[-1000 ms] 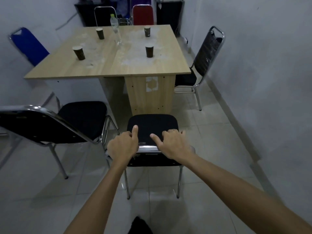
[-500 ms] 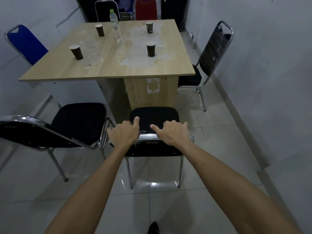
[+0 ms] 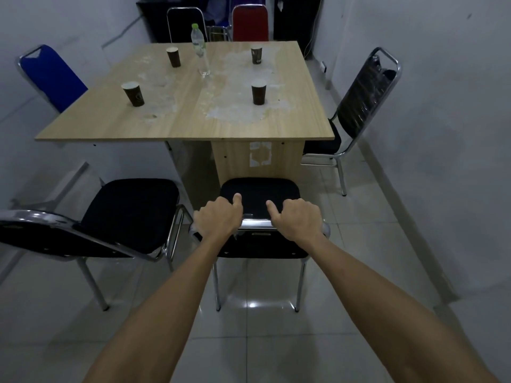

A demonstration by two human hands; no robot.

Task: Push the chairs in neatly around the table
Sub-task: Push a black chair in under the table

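A black chair with a chrome frame stands in front of me, its seat close to the wooden table's pedestal. My left hand and my right hand both grip the top rail of its backrest, thumbs pointing forward. A second black chair stands to the left, turned askew and away from the table. Another black chair sits at the table's right side, a blue chair at its left side, and a red chair and a dark chair at the far end.
Several brown paper cups and a water bottle stand on the table. White walls run close on the left and right. Dark cabinets stand at the back. The floor is glossy white tile.
The chair in my hands has slid forward toward the table, and I have stepped closer behind it. My grip on the backrest is the same.
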